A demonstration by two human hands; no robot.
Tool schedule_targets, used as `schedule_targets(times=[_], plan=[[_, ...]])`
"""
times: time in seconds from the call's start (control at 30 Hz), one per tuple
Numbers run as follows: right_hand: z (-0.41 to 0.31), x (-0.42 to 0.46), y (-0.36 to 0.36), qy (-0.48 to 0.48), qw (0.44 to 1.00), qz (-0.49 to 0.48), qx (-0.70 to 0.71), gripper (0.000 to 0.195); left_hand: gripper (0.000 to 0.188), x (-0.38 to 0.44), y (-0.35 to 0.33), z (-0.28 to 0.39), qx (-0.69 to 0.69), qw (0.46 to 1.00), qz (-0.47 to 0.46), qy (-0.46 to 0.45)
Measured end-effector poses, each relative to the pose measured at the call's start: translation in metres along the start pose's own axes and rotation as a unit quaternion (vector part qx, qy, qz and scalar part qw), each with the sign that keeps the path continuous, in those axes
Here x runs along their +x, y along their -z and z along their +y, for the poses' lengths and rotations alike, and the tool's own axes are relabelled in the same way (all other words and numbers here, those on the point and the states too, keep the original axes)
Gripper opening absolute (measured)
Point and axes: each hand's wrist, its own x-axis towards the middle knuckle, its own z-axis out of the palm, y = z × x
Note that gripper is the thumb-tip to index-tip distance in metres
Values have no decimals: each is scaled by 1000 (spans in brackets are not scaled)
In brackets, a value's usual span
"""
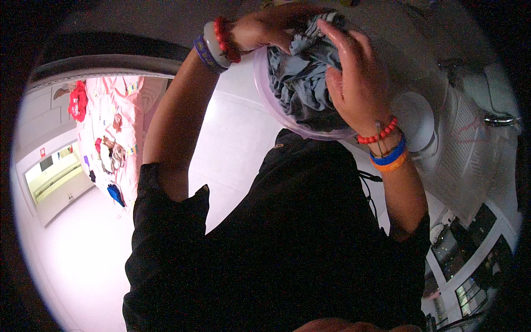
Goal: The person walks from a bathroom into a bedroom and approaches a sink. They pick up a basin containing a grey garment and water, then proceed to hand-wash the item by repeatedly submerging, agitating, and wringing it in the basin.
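Observation:
A wet, striped grey garment (309, 39) is bunched up above a pale pink plastic basin (265, 93). My left hand (265, 31) grips its left side, the fingers partly hidden behind the cloth. From the right, my right hand (359, 79), glistening wet, has the cloth between its thumb and extended fingers. Below both hands, crumpled dark grey clothes (305, 91) fill the basin.
Right of the basin stands a round white container (415, 120), beside a ridged translucent panel (466, 162) and a chrome fitting (500, 120). Through a doorway at left, clothes, including a red cloth (78, 101), lie on a pink sheet (112, 128). Windows (460, 253) are at lower right.

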Motion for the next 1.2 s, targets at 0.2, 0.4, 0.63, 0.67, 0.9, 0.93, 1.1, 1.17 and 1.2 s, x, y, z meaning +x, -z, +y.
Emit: schedule_targets(times=[0.2,0.4,0.63,0.67,0.9,0.93,1.1,1.17,1.2], plan=[[5,-19,-35,-55,994,-65,73,71,38,-14,-20,-83,302,945,117,55],[16,-40,-50,-55,983,-6,176,76,33,6,-64,-68,448,859,209,132],[75,-56,-54,-279,954,-101,-46,73,57,15,-89,-90,514,787,325,106],[77,-55,-56,-313,942,-118,-36,74,54,15,-89,-94,513,778,352,91],[80,-38,-75,-387,899,-202,-41,79,40,18,-98,-96,615,757,211,59],[81,-40,-79,-376,903,-200,-59,79,40,20,-98,-102,593,776,204,66],[83,-36,-77,-347,881,-296,-127,59,38,30,-99,-124,573,793,176,107],[85,-33,-79,-341,861,-346,-150,50,38,33,-97,-135,570,793,176,125],[86,-32,-79,-349,858,-346,-149,47,38,36,-95,-142,571,793,157,139]])
